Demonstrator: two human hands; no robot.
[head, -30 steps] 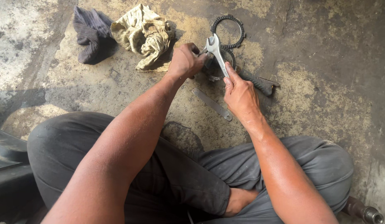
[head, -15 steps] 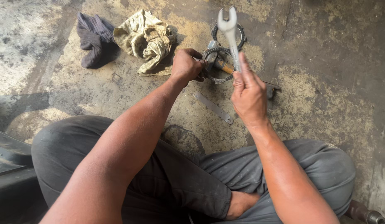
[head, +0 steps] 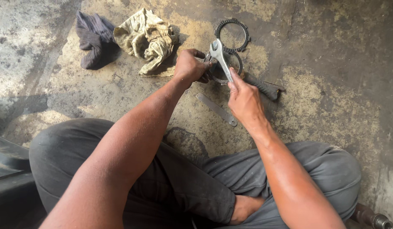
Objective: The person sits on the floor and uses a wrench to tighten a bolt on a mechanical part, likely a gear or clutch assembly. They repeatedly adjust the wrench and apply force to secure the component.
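Note:
My right hand (head: pixel 244 98) grips the shaft of a silver open-ended spanner (head: pixel 220 57), whose jaw end points up and away over a round metal part (head: pixel 235 63) on the ground. My left hand (head: pixel 188 66) is closed on the left side of that round part, holding it against the concrete. A dark toothed ring (head: pixel 232 34) lies flat just beyond them. I sit cross-legged in grey trousers, both forearms stretched forward.
A flat metal strip (head: pixel 216 109) lies on the stained concrete below my hands. A dark handle-like tool (head: pixel 264 87) lies right of the part. A dirty beige rag (head: pixel 148 39) and a dark cloth (head: pixel 93 39) sit at upper left. A metal cylinder (head: pixel 374 219) shows at bottom right.
The spanner, raised high half a second ago, has come back down onto the round part. My left hand has kept its hold on the part.

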